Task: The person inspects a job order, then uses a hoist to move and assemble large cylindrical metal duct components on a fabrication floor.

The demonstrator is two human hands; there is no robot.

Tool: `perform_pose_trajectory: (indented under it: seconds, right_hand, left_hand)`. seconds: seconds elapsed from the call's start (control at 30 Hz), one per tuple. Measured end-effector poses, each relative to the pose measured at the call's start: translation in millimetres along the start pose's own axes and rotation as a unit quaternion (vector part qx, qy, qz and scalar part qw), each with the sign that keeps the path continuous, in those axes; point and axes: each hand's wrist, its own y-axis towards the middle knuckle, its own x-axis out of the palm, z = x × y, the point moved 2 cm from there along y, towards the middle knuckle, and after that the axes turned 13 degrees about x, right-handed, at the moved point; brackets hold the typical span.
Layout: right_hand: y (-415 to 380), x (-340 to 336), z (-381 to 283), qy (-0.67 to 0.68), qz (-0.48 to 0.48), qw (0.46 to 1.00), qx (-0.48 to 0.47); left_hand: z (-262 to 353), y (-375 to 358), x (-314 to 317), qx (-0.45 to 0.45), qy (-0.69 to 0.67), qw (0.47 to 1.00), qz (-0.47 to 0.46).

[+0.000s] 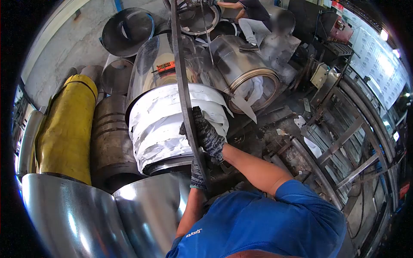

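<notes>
A long dark metal bar [183, 81] runs from the top of the view down toward my body. Higher on it, my right hand [207, 134], in a grey and black knit glove, is closed round the bar. My left hand [197, 175], gloved alike, grips its lower end, with some fingers hidden behind the metal. Behind the bar lies a large coil with white wrapping [161, 118] round its near part. A shiny metal roll [157, 51] with an orange label [166, 67] sits beyond the wrapping.
To the left are a yellow-wrapped roll [69, 124] and a brown roll [112, 137]. Silver sheet rolls [73, 206] fill the lower left. Another coil [232, 53] lies right of centre. A co-worker [254, 15] is beyond it. A metal frame [348, 133] stands right.
</notes>
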Motion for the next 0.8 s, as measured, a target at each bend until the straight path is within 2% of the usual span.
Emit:
perform_pose_trajectory:
  seconds: [0.13, 0.17, 0.2, 0.23, 0.27, 0.3, 0.43, 0.5, 0.53, 0.6, 0.63, 0.7, 0.73, 0.8]
  right_hand:
    - [0, 1, 3, 0.002, -0.006, 1.0, 0.001]
    - [0, 1, 2, 0.002, -0.007, 1.0, 0.001]
    - [-1, 1, 0, -0.014, -0.006, 1.0, -0.019]
    - [-1, 1, -1, -0.031, -0.005, 0.999, -0.039]
    - [0, 1, -1, -0.03, -0.006, 0.999, -0.039]
    - [1, 2, -1, -0.05, 0.003, 0.998, -0.034]
    - [2, 2, 1, -0.08, 0.009, 0.995, -0.049]
    - [7, 2, 4, -0.067, 0.007, 0.997, -0.048]
    - [8, 3, 4, -0.053, 0.005, 0.998, -0.046]
    - [6, 3, 4, -0.054, 0.004, 0.997, -0.046]
    - [4, 4, 2, -0.056, 0.003, 0.997, -0.045]
    - [-2, 5, -4, -0.069, 0.011, 0.996, -0.049]
    - [-3, 5, -5, -0.082, 0.019, 0.995, -0.054]
    - [-5, 5, -7, -0.1, 0.019, 0.993, -0.06]
  left_hand:
    - [3, 4, -1, -0.056, -0.03, 0.998, -0.008]
    - [-1, 2, 2, -0.209, -0.164, 0.963, 0.042]
    - [-4, -1, 5, -0.352, -0.29, 0.886, 0.089]
    - [-1, 1, 4, -0.352, -0.289, 0.886, 0.089]
    - [5, 5, 1, -0.262, -0.185, 0.946, 0.053]
    - [10, 8, -1, -0.165, -0.077, 0.983, 0.016]
    - [-3, -3, 2, -0.113, -0.073, 0.991, 0.023]
    - [1, -1, 2, -0.195, -0.148, 0.969, 0.03]
    - [-1, -2, 2, -0.195, -0.148, 0.969, 0.03]
    - [-5, -4, 2, -0.092, -0.101, 0.991, 0.013]
    - [-7, -4, 1, -0.093, -0.101, 0.99, 0.013]
    - [-6, -2, -1, 0.026, 0.024, 0.999, -0.002]
    - [-4, -2, -1, 0.026, 0.024, 0.999, -0.002]
    - [-5, -4, 1, -0.116, -0.076, 0.99, 0.006]
